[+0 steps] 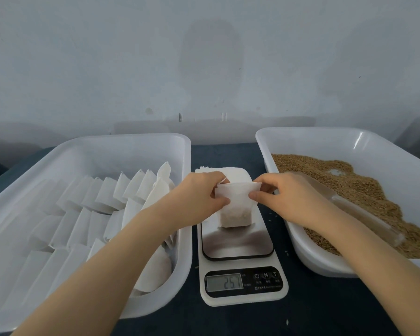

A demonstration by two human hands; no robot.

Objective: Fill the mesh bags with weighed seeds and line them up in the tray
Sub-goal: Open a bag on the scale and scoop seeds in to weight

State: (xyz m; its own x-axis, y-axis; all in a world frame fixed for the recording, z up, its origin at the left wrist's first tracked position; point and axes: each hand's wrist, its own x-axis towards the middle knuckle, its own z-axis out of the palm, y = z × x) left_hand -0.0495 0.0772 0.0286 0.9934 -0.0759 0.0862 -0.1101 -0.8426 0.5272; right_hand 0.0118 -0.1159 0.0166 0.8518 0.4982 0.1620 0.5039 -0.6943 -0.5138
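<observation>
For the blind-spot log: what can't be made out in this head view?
Head view throughout:
- Mesh bag mouth: left hand and right hand pinch its top corners, so open or closed is unclear.
- White stack behind the bag: mostly hidden by the hands.
- Scale button labels: too small; display's decimal point unclear.
- Left tray: near rows of bags hidden by the left forearm; left side cut by the frame edge.

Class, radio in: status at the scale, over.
Left hand and right hand pinch mesh bag top. Bag sits on scale, seeds inside. Nothing blocks tray.
</observation>
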